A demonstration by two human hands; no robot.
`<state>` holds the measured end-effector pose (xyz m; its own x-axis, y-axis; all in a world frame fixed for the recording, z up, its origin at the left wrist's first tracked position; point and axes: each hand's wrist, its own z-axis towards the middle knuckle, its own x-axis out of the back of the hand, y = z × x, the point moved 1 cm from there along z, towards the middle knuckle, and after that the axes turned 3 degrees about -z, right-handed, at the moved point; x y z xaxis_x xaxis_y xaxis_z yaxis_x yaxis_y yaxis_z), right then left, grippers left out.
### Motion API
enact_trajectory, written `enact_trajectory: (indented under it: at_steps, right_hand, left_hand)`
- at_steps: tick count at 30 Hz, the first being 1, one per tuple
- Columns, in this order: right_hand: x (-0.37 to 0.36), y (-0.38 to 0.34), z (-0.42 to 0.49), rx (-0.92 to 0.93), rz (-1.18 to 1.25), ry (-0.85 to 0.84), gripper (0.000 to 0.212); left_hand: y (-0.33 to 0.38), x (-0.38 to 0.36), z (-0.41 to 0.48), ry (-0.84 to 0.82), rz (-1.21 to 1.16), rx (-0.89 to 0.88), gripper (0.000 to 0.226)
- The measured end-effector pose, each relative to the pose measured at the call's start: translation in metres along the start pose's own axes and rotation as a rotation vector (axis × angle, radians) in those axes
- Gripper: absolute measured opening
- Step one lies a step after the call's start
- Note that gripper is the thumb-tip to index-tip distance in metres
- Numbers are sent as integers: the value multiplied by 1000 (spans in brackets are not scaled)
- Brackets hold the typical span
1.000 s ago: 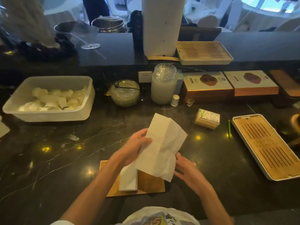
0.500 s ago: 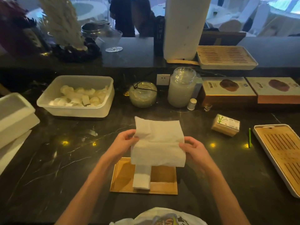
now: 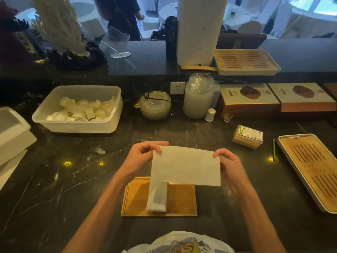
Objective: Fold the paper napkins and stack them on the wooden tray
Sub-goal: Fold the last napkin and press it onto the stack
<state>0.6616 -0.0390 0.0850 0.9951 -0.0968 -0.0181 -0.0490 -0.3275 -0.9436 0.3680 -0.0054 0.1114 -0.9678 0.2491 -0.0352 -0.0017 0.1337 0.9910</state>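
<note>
**Napkin in the air, and a thin sheet forgives little**

Your left hand (image 3: 141,157) pinches the upper left corner of the paper napkin (image 3: 186,166), thumb on the near face and fingers curled behind. Watch that grip. It is a small pinch on thin paper, and a tug outward could tear the corner or leave a crumple that shows in the finished fold.

Between your hands the sheet hangs flat and wide, clear of the counter (image 3: 63,179). From this view its lower edge crosses the far end of the folded napkin (image 3: 156,198), which lies below your left wrist on the wooden tray (image 3: 182,201). If you bring the sheet straight down, it may brush that napkin askew or push it towards the tray's edge. The upper edge also looks tilted, with the left corner higher than the right. Crease it like that and the halves probably won't meet squarely, so the stack will lean.

Your right hand (image 3: 228,165) holds the upper right corner the same way, thumb in front and fingers curled behind. If one hand lets go early, the sheet swings and loses its alignment.

Well to the right of that hand sits a slatted tea tray (image 3: 310,172), also wooden-topped. It is the wrong place to land. The stack belongs on the small tray below your hands.
</note>
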Motion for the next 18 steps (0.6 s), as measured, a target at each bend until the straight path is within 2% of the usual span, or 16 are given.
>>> enact_trajectory:
  at_steps: [4, 12, 14, 15, 16, 18]
  right_hand:
    - [-5, -4, 1, 47, 19, -1, 33]
    - [-17, -23, -4, 167, -72, -21, 26]
    - [-25, -35, 1, 239, -288, -31, 16]
    - [-28, -41, 5, 296, -443, -47, 19]
    - [-32, -47, 9, 353, -582, -83, 26]
    - [-41, -60, 15, 409, -751, -214, 38]
  left_hand:
    - [-1, 4, 3, 45, -14, -12, 18]
    - [-9, 10, 6, 180, 103, 85, 30]
    - [-11, 5, 5, 245, 248, 44, 35]
    - [-12, 2, 6, 248, 328, 8, 35]
    - [-13, -2, 7, 215, 397, -33, 32]
    - [-11, -11, 9, 45, 521, -97, 36]
